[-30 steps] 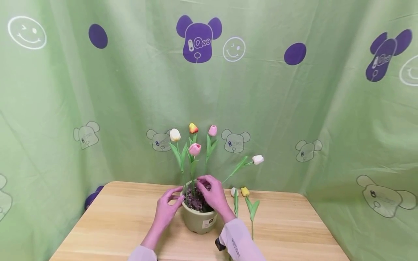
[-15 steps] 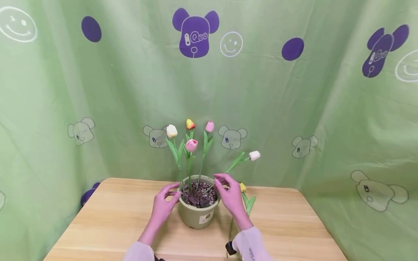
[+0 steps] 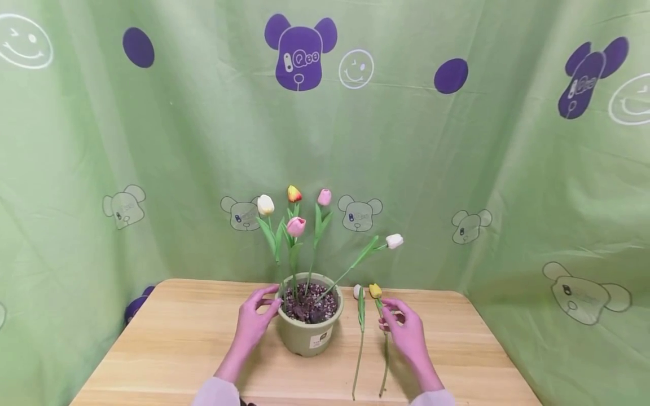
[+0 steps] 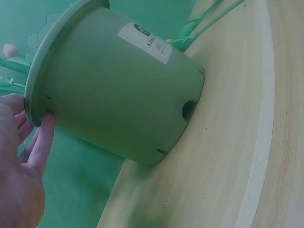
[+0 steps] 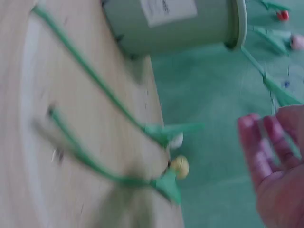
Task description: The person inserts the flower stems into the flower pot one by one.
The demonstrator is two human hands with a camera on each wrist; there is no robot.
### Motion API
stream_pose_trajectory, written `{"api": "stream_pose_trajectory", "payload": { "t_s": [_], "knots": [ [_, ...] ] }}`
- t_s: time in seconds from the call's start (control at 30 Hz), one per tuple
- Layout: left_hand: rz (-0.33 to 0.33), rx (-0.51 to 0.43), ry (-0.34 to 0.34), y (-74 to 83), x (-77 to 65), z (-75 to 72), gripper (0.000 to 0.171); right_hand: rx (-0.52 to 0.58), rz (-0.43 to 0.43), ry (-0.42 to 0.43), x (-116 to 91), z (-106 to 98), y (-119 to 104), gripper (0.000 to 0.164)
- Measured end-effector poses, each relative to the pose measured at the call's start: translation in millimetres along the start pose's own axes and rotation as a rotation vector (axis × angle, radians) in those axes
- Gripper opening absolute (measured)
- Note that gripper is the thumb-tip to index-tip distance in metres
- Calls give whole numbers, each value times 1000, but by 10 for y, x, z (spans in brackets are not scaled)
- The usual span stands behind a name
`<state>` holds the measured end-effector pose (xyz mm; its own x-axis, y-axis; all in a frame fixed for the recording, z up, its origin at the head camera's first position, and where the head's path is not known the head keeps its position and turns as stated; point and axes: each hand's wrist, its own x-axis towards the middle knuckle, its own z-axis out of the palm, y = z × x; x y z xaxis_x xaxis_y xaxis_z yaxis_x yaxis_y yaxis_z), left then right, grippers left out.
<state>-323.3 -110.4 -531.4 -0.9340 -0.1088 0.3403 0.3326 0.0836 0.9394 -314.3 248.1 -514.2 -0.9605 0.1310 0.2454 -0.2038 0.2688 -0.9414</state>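
A green flowerpot (image 3: 307, 338) filled with dark soil (image 3: 315, 304) stands on the table. My left hand (image 3: 255, 316) holds its left rim between thumb and fingers; the left wrist view shows a finger (image 4: 43, 137) against the outer wall. Several artificial tulips stand in the soil, among them a white one (image 3: 266, 204), a red-and-yellow one (image 3: 294, 194) and a pink one (image 3: 296, 226). A pale tulip (image 3: 394, 241) leans far right. My right hand (image 3: 406, 330) hovers over a yellow tulip (image 3: 375, 291) on the table. In the right wrist view its fingers are loosely bent, apart from the flower.
Left of the yellow tulip another white tulip (image 3: 359, 291) lies on the wooden table (image 3: 167, 338), its stem pointing toward me. A green patterned curtain (image 3: 406, 141) hangs close behind the table and along both sides.
My right hand has let go of the leaning pale tulip, which stays in the soil, and moved right over the yellow tulip. The left hand stays on the rim.
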Motion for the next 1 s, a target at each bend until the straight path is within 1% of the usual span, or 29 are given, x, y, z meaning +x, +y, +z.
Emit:
{"api": "stream_pose_trajectory", "payload": {
  "t_s": [0.13, 0.2, 0.33, 0.47, 0.6, 0.77, 0.83, 1.0],
  "knots": [
    [0, 2, -1, 14, 3, -11, 42, -115, 104, -3, -44, -176, 161, 34],
    [2, 2, 1, 14, 5, -15, 43, -168, 141, -8, -59, -234, 242, 38],
    [4, -3, -2, 14, 3, -14, 42, -215, 204, -18, -97, -292, 387, 44],
    [-2, -6, -5, 11, -1, 0, 42, -228, 256, -15, -142, -295, 486, 44],
    [-5, -9, -3, -7, -3, 20, 41, -222, 288, -13, -170, -280, 561, 41],
    [-11, -9, -4, -24, -7, 31, 41, -215, 297, 0, -167, -226, 621, 39],
    [-15, -4, -3, -16, -14, 25, 41, -215, 297, -1, -159, -187, 621, 39],
    [4, -1, 8, -2, -19, 27, 42, -217, 293, -2, -160, -108, 577, 39]
  ]
}}
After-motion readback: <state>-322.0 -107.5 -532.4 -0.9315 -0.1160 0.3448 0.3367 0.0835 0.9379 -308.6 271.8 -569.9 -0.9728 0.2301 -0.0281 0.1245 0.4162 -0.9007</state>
